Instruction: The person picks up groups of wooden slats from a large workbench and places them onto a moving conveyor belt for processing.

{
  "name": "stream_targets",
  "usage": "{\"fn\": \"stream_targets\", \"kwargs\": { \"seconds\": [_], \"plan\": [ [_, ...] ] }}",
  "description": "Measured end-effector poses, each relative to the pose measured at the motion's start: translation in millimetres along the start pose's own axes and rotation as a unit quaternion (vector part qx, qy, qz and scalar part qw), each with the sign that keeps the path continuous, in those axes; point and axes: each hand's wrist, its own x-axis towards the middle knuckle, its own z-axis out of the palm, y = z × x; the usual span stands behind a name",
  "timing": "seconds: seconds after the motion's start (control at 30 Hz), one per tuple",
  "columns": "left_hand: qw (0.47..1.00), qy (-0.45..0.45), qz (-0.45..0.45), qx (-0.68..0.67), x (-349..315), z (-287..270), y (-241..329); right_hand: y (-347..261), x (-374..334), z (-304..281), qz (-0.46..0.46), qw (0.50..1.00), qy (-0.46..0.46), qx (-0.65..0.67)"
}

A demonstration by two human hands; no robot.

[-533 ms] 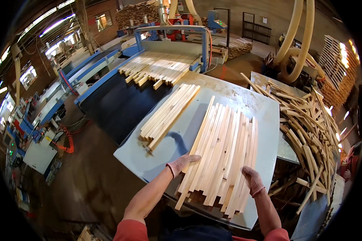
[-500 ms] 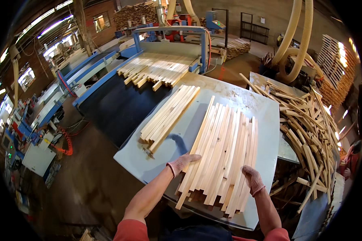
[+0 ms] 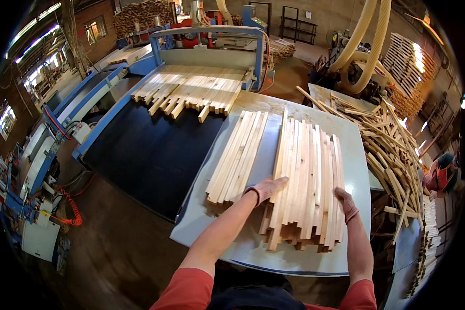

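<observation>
Pale wooden strips (image 3: 307, 170) lie side by side in a thick stack on the light grey table (image 3: 253, 258). My left hand (image 3: 268, 189), in a knit glove, grips the stack's left side, with the thumb on top. On the right side my gloved right hand (image 3: 347, 202) presses against the stack's edge. Both hands are closed on it from opposite sides; the fingers below are partly hidden. To the left, a narrower bundle of strips (image 3: 237, 157) lies apart from the stack, close to my left hand.
A black conveyor belt (image 3: 150, 155) adjoins the table on the left. More strips (image 3: 191, 90) lie on it before a blue-framed machine (image 3: 206, 32). A tangled heap of offcuts (image 3: 390, 155) stands at right, below ribbed hoses (image 3: 382, 41). Another person (image 3: 442, 173) is at far right.
The stack has moved away from the table's near edge, with both hands still on its sides. My view has shifted, bringing the person at right further into sight.
</observation>
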Motion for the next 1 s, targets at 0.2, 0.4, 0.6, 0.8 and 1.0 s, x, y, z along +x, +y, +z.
{"fn": "stream_targets", "kwargs": {
  "seconds": [0.2, 0.4, 0.6, 0.8, 1.0],
  "plan": [
    [0.962, -0.031, -0.072, 0.26, -86.2, -29.4, 89.0, -29.9, -32.9, 34.0, 0.063, 0.997, 0.025, -0.033],
    [0.947, -0.038, -0.069, 0.312, -92.8, -37.6, 96.2, -28.3, -12.4, 15.2, 0.166, 0.934, 0.048, -0.314],
    [0.867, 0.305, 0.228, 0.323, -54.7, -94.3, 36.7, -44.3, -38.9, 62.2, 0.119, 0.882, 0.171, -0.422],
    [0.886, 0.345, 0.086, 0.299, -28.5, -160.1, -17.7, -44.3, -24.3, 70.3, 0.09, 0.943, 0.169, -0.274],
    [0.91, 0.308, 0.096, 0.261, -28.7, -128.7, -16.5, -55.2, -14.2, 110.1, 0.079, 0.938, 0.141, -0.307]
  ]
}}
